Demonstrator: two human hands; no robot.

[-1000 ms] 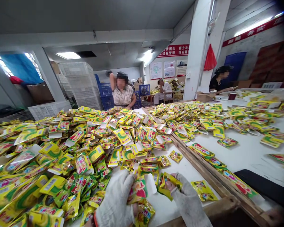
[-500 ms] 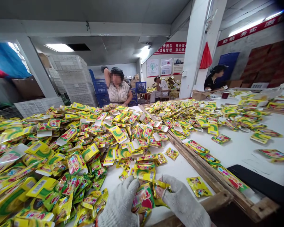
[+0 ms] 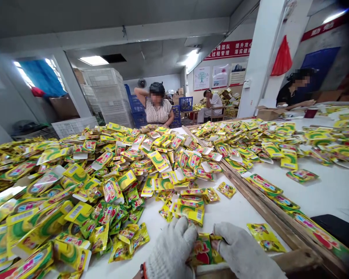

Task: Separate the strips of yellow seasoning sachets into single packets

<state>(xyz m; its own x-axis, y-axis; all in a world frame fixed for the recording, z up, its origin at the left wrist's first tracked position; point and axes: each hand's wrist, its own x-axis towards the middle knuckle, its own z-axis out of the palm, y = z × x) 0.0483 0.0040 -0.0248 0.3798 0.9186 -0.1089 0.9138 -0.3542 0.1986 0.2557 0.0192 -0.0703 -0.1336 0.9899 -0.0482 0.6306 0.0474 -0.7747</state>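
Both my hands are at bottom centre, in white knit gloves. Left hand [image 3: 171,248] is curled, knuckles up, fingertips hidden behind the red-and-yellow sachet [image 3: 202,252], so I can't tell if it's gripping. Right hand [image 3: 244,252] is closed in, fingers [image 3: 221,236] pressed on the sachet's top edge, looks like a pinch. The sachet sits low between my hands, partly covered by them, at the near edge of the white table [image 3: 235,228].

The big heap of sachets [image 3: 84,182] fills the left half of the frame, and a smaller stack [image 3: 190,211] lies just ahead of my hands. A loose sachet [image 3: 266,237] lies right of my right hand, beside the wooden rail [image 3: 267,205]. More sachets [image 3: 250,137] are spread past the rail, upper right.

Step in hand looks like working one sachet at a time at the table edge. Next move calls for a firm two-hand hold, clear of the stack ahead

Upper middle, a co-worker in a striped top [image 3: 158,110] stands with one arm raised; another co-worker [image 3: 293,93] is at the far right of the table
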